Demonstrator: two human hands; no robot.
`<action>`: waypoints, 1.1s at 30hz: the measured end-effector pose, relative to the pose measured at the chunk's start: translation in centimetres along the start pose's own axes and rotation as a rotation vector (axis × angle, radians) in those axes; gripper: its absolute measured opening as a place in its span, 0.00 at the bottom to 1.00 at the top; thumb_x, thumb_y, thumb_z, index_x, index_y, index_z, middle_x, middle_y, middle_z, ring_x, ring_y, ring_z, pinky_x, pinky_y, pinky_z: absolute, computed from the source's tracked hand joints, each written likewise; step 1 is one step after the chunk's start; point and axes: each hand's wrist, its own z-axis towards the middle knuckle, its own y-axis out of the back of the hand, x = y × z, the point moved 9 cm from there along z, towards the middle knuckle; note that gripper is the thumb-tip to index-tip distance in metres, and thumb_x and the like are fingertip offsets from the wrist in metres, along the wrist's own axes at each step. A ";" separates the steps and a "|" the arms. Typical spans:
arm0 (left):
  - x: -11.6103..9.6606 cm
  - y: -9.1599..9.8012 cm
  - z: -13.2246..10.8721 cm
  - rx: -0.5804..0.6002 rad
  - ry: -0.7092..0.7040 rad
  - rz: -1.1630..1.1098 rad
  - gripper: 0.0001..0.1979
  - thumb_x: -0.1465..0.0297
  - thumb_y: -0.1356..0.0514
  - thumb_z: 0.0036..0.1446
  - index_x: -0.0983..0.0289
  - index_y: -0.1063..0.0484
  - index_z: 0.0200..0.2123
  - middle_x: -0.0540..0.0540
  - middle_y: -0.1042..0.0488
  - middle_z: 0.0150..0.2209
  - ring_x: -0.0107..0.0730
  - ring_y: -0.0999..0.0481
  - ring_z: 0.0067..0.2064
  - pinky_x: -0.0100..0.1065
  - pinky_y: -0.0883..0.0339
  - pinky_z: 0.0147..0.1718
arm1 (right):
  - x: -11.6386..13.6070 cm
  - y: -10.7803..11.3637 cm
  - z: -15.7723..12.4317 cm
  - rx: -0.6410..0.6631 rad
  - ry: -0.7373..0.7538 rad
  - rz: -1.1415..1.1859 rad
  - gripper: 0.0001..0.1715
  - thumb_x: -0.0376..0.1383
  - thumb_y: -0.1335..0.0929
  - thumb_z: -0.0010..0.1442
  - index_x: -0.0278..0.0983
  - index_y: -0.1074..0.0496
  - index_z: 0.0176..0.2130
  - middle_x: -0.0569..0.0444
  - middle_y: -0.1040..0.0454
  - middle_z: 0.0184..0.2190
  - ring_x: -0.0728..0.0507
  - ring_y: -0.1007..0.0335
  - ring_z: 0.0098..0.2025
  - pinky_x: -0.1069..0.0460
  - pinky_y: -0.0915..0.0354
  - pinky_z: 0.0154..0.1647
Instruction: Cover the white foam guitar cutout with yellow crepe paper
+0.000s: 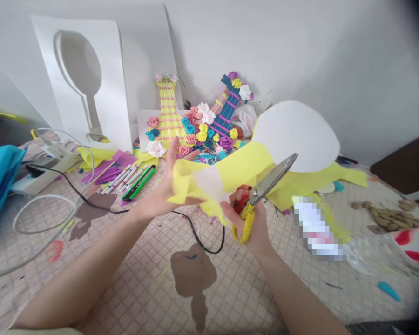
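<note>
Here, left hand [163,191] spread, seemingly supporting yellow paper [244,163]; right hand [260,230] grips scissors [254,196].

Low in the centre of the frame, bare surface [139,293] lies between my forearms, room enough for my fingers [172,156] to pass. Just above it loops the black cable [209,251]; at left the white cable [45,247] bars the way. Paper-flowered guitars [169,109] block the upper centre. Right of centre, the scissors [275,176] and the wide paper cutout [296,137] obstruct me, with a plastic bottle [370,251] at lower right.
</note>
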 end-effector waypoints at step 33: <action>-2.7 5.1 0.2 -0.251 0.000 -0.218 0.10 0.69 0.39 0.48 0.69 0.26 0.34 0.56 0.24 0.30 0.35 0.24 0.32 0.29 0.32 0.28 | 6.9 5.0 -0.5 0.469 0.331 -1.303 0.21 0.46 0.32 0.49 0.39 0.39 0.40 0.48 0.31 0.39 0.42 0.32 0.35 0.49 0.35 0.32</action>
